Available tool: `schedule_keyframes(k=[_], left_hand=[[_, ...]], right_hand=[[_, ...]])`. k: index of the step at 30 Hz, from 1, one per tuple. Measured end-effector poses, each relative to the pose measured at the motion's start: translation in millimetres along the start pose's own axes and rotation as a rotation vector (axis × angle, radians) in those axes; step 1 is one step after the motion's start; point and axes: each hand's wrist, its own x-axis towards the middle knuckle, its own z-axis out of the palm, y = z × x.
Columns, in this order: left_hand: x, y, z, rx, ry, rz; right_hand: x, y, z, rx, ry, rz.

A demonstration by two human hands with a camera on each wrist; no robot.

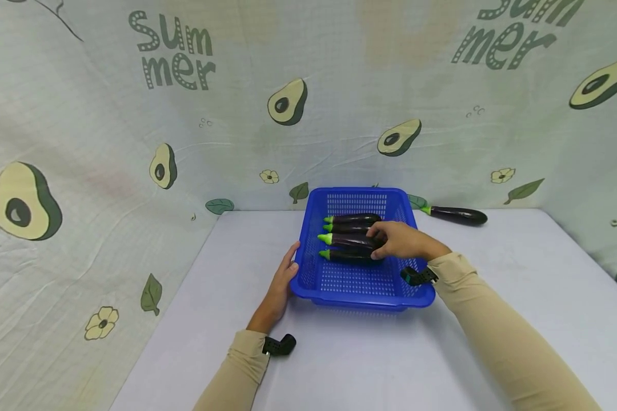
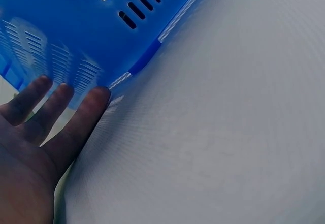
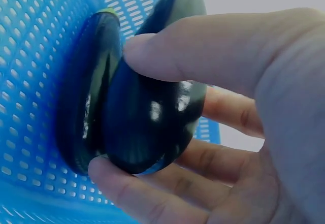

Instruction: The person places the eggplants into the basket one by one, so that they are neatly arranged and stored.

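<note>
A blue plastic basket [image 1: 362, 297] with slotted walls stands on the table, and several dark purple eggplants with green stems lie side by side in it. My right hand [image 1: 402, 240] reaches over the basket's right side and grips one eggplant [image 3: 152, 107] by its round end, thumb on one side and fingers on the other. Another eggplant [image 3: 86, 97] lies right beside it in the right wrist view. My left hand [image 1: 280, 291] is at the basket's left side, its fairly straight fingers [image 2: 84, 120] touching the outer wall.
One more eggplant [image 1: 457, 215] lies on the white table [image 1: 509, 274] outside the basket, at the back right. Behind the table hangs a pale cloth [image 1: 339, 68] printed with avocados, leaves and lettering.
</note>
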Motion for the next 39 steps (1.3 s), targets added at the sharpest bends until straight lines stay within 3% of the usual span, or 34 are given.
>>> schedule_keyframes(k=[19, 31, 39], left_hand=[[1.3, -0.2, 1.3, -0.015, -0.009, 0.030], [1.1, -1.6, -0.5, -0.034, -0.014, 0.036], [1.8, -1.6, -1.5, -0.017, -0.007, 0.037]], right_hand=[[-5.1, -2.6, 2.8, -0.076, -0.084, -0.005], [-3.9, -4.1, 8.1, -0.103, -0.081, 0.001], [-5.6, -7.6, 9.7, -0.136, -0.090, -0.036]])
